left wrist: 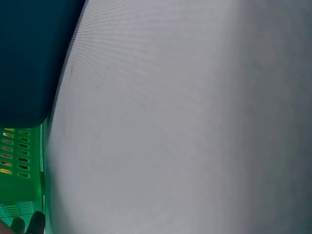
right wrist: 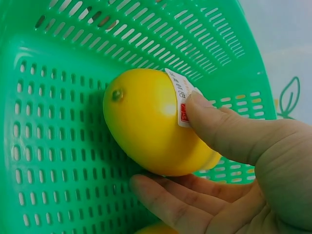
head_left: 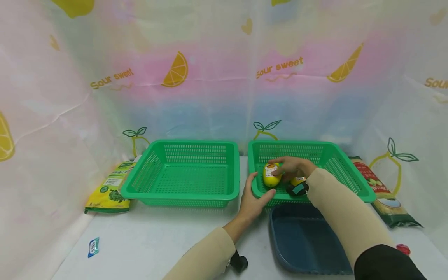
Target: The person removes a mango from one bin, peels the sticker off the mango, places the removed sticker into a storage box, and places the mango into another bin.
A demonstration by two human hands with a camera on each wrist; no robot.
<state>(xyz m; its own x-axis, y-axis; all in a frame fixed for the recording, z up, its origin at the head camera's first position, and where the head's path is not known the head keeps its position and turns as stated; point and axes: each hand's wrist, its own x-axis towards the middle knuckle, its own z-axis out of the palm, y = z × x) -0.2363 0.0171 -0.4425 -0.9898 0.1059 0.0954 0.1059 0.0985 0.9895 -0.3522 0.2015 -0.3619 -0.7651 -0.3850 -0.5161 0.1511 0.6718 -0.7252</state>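
Observation:
In the right green basket, a yellow lemon with a white and red label is held by my right hand. The thumb presses on the label and the other fingers lie along its underside. A second yellow fruit sits under the right wrist, mostly hidden. My left hand touches the basket's near left corner, thumb and fingers spread along its two sides. Only dark fingertips of it show in the left wrist view.
Left of it stands another green basket. A dark blue tub is in front, under the right forearm. A yellow packet and a red and green bag flank the baskets. A small blue packet lies at front left.

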